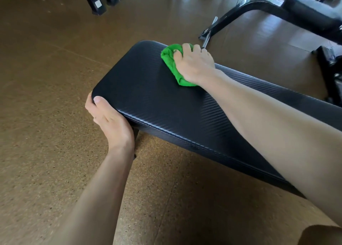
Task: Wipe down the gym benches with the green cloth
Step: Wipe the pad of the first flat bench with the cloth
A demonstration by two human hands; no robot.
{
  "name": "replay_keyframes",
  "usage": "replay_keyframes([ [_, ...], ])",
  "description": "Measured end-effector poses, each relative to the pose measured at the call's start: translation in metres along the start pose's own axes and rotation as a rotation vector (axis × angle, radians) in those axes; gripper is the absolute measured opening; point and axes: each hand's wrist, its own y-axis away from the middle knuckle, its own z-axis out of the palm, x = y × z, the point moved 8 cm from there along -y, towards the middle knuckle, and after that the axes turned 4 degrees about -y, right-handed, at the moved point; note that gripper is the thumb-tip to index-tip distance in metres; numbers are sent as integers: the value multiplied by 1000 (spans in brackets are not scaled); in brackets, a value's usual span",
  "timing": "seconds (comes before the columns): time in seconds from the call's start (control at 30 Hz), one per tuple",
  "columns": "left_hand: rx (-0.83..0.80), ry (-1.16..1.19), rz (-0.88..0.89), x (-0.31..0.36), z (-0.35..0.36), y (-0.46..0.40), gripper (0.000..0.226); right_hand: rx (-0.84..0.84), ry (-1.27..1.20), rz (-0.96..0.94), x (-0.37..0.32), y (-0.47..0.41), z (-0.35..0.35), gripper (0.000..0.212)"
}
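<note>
Cloth (171, 64) bunched under right hand (194, 65), fingers curled into it; left hand (109, 120) grips bench (151, 89) corner. Wadded cloth risks missed strips near edges.

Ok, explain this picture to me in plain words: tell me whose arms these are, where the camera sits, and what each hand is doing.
There is one picture, taken by a camera worn on a person's head, looking down at their own bare arms. No machine is involved. The right hand holds a bunched green cloth against the top of a black padded gym bench, near its far end. The left hand grips the bench's near corner, thumb on top. The bench stands on a speckled brown floor. More black gym equipment sits behind.
</note>
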Motion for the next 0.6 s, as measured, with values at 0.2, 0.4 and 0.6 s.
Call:
replay_keyframes([
  [0.2, -30, -21, -10, 0, -2, 1, 45, 0, -44, 29, 60, 47, -25, 48],
  [0.4, 19, 38, -30, -4, 2, -2, 42, -43, 33, 213, 78, 26, -14, 63],
  [0.6, 1, -6, 47, -3, 4, -3, 46, -1, 30, -28, -67, -20, 14, 65],
])
